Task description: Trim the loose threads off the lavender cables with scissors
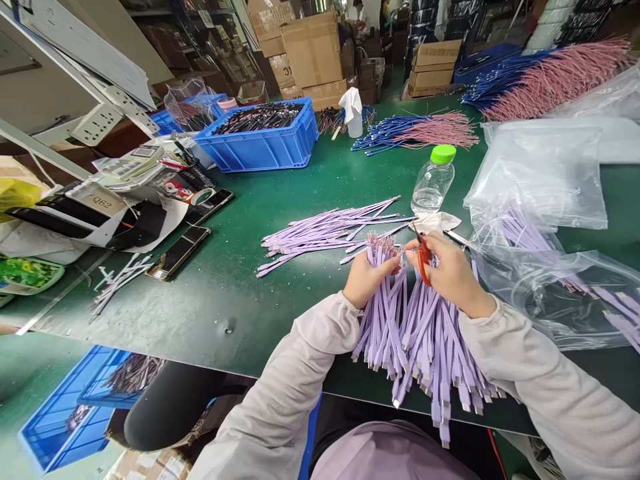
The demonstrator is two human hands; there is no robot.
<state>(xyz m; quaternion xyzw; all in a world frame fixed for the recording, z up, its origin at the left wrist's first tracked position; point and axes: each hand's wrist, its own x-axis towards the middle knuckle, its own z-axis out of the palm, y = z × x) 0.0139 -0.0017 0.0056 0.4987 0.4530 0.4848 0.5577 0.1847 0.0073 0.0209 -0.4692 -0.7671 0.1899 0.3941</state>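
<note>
My left hand [367, 275] is closed around a bundle of flat lilac USB cables [385, 320], whose stripped wire ends point up past the thumb. Red-handled scissors [424, 260] sit in my right hand [450, 270], blades upward, just right of the bundle. The right fingertips are near the wire ends; whether they also pinch a cable is hard to see. Below both hands, many more lilac cables fan out, their metal plugs hanging over the table's front edge. Another pile of lilac cables [320, 233] lies flat beyond my left hand.
A clear bottle with a green cap [433, 180] stands behind my right hand, near a white cloth [435, 223]. Plastic bags [540, 173] with lilac cables cover the right side. A blue crate [260, 140], blue-and-pink wires [420, 132] and phones [180, 252] lie farther off.
</note>
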